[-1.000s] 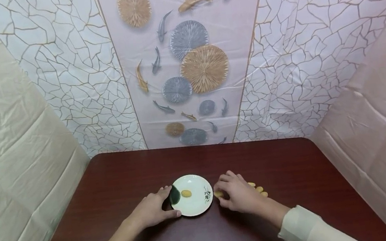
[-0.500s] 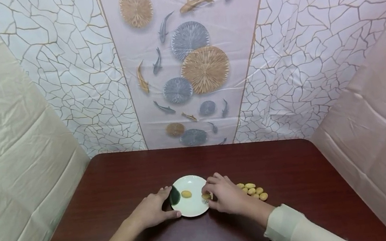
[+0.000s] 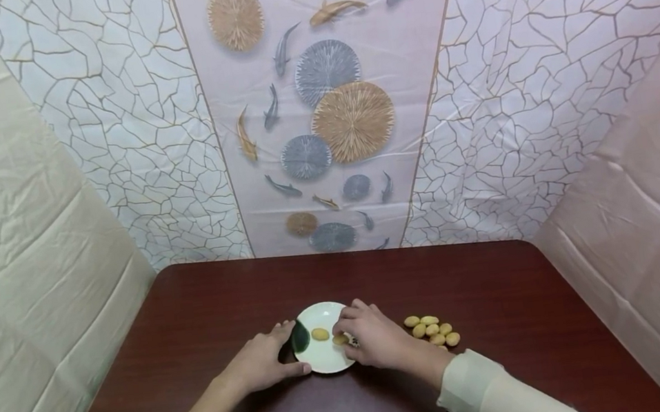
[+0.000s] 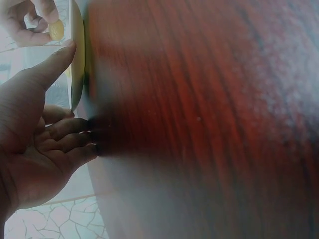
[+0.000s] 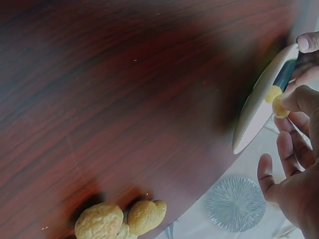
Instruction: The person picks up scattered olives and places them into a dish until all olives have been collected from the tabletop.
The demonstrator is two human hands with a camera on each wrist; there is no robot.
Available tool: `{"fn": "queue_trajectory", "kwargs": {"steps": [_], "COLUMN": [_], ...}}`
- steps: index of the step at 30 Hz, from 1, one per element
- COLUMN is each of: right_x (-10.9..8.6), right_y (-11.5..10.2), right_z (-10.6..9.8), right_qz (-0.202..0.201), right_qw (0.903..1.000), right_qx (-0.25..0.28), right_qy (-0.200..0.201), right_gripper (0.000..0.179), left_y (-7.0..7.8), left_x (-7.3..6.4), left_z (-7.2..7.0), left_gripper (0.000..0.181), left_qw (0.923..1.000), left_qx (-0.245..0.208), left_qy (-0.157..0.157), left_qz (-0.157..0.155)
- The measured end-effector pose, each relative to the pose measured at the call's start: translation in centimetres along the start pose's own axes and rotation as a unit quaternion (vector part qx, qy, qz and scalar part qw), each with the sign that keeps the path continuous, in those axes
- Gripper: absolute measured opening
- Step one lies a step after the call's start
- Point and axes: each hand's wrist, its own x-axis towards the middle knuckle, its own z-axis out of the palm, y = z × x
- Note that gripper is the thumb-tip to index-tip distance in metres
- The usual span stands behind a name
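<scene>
A round white plate (image 3: 327,361) with a dark green patch at its left edge and a small floral print at its right sits on the table. My left hand (image 3: 259,361) touches its left rim, thumb and fingers spread and fairly straight. One small yellow wrinkled oval piece (image 3: 320,334) lies on the plate. My right hand (image 3: 375,339) pinches a second yellow piece (image 5: 280,107) between thumb and fingers, over the plate's right side. The left wrist view also shows that pinched piece (image 4: 56,30) beyond my left thumb.
Several more yellow pieces (image 3: 432,329) lie grouped on the dark red table (image 3: 223,296), right of the plate and beyond my right forearm. A patterned cloth (image 3: 350,120) hangs behind the table, with pale cloth walls (image 3: 15,240) at both sides.
My right hand has moved left from beside the plate to over it, carrying the yellow piece. The grouped pieces have come into fuller view. My left hand stays at the rim.
</scene>
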Motion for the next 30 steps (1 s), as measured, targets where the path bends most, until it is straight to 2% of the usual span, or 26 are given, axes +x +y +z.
{"fn": "queue_trajectory", "kwargs": {"steps": [23,30], "right_x": [0.39,0.30], "right_y": [-0.13,-0.01], "right_z": [0.93,1.09], "right_qz": [0.003,-0.005], "right_qw": [0.9995,0.9999], "right_qx": [-0.005,-0.011], "right_qy": [-0.030,-0.010], "right_gripper": [0.021,0.021], "left_y": [-0.12,-0.02], "left_x": [0.18,0.16], "left_z": [0.16,0.07], "left_gripper": [0.103,0.103], "left_qw": [1.0000,1.0000], "left_qx": [0.001,0.001], "left_qy": [-0.004,-0.004], "left_qz": [-0.005,-0.006]}}
